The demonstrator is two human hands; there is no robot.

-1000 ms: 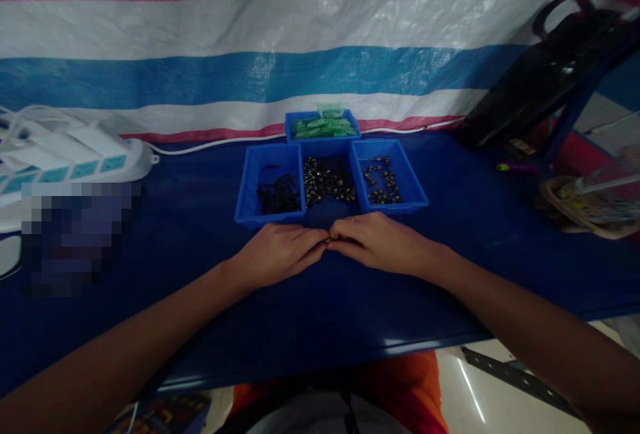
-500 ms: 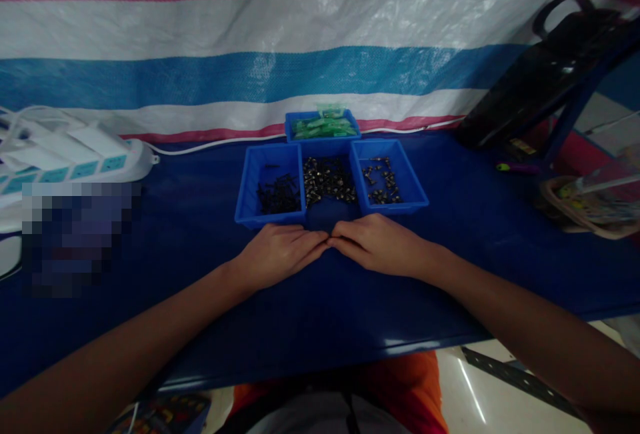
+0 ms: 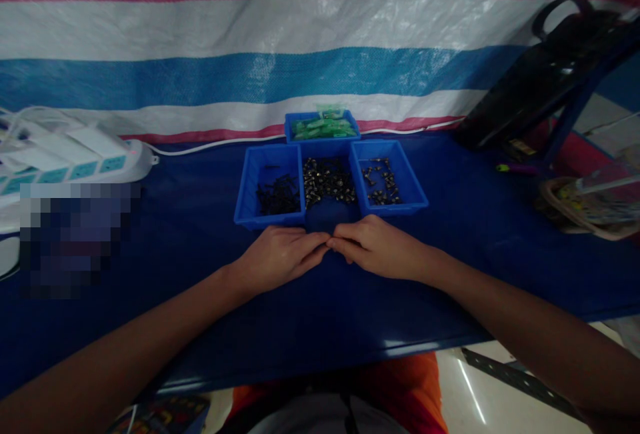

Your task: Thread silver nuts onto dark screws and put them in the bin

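Note:
My left hand and my right hand meet fingertip to fingertip just above the table, in front of the bins. Both are closed in a pinch; whatever lies between the fingertips is too small or hidden to make out. Behind my left hand stands a blue bin with dark screw-like pieces. Beyond my right hand, another blue bin holds shiny small metal parts. Between the two bins lies a heap of small dark and metallic parts.
Behind the heap, a smaller blue bin holds green plastic packets. A white power strip sits at the left, its cable along the back. At the right are a black bottle and a basket. A striped sheet hangs behind.
The fingers of both hands have shifted slightly while their tips stay together. A lower finger of my right hand now shows beneath the pinch. The bins have not moved.

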